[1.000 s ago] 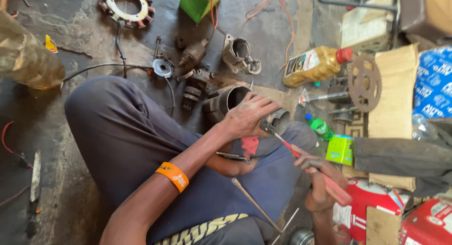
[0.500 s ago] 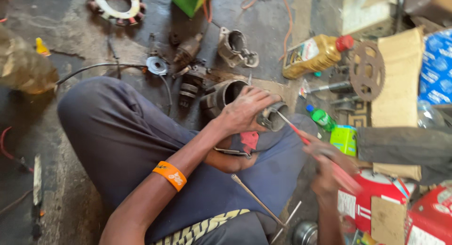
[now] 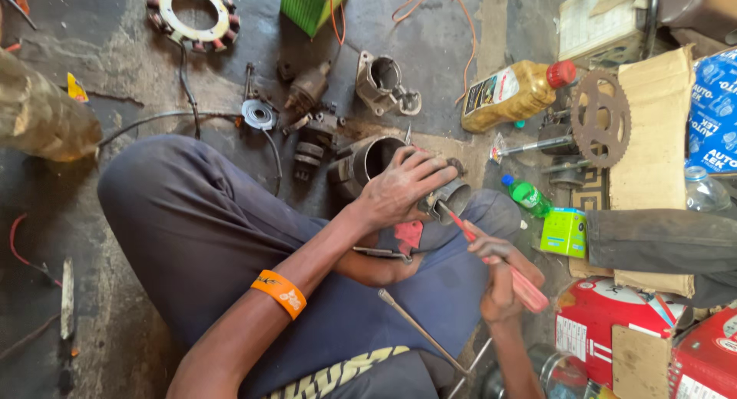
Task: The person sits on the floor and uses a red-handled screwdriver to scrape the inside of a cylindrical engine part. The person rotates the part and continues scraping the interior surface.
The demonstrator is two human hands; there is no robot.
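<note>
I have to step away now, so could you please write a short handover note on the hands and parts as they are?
Left hand: gripping a small metal cylinder part over the lap.
Right hand: holding a red-handled screwdriver, its tip at the cylinder's open end.
Nearby: a larger cylindrical housing beside the left hand; a stator ring, a cast metal housing and a sprocket lie on the floor; an oil bottle lies on its side.
Done: several parts lie separated.
Left: screwdriver work on the cylinder is unfinished.

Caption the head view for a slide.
Left hand steadies a metal cylinder while right hand probes it with a red-handled screwdriver.
</note>
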